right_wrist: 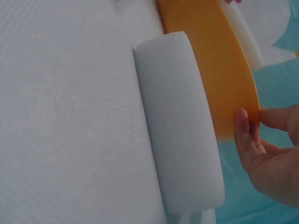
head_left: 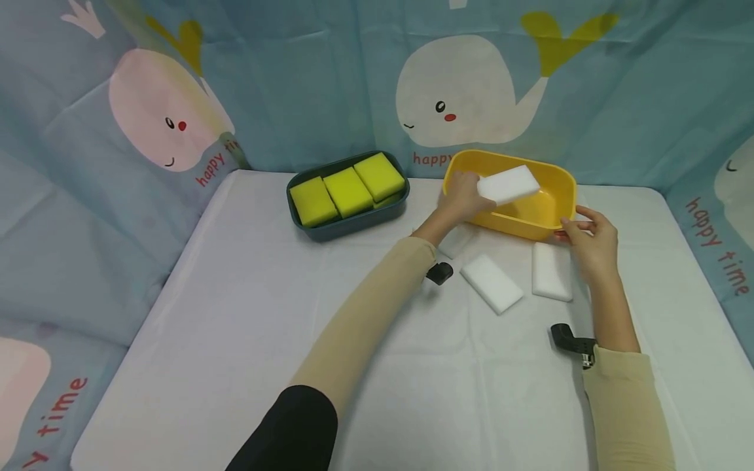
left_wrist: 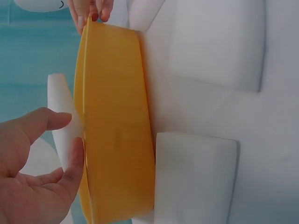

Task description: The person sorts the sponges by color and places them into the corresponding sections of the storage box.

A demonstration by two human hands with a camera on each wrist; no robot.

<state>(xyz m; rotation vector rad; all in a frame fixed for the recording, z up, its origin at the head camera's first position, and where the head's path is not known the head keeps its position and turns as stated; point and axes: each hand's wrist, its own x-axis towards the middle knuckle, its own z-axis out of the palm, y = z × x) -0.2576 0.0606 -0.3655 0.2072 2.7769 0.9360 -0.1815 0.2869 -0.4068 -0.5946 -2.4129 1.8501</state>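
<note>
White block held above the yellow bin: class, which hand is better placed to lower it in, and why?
Probably the left hand: it grips the white block above the yellow bin. The right hand holds the bin's rim near its right end, so seems better suited to steadying.

A white cloth [head_left: 194, 314] stretches across the table [head_left: 459, 405], and along the far side sits the dark green tray [head_left: 353, 226], the yellow bin [head_left: 511, 226] to its right! Three white blocks [head_left: 491, 283] lie in front of the bin: one part-hidden, one slanted, one furthest right.
</note>
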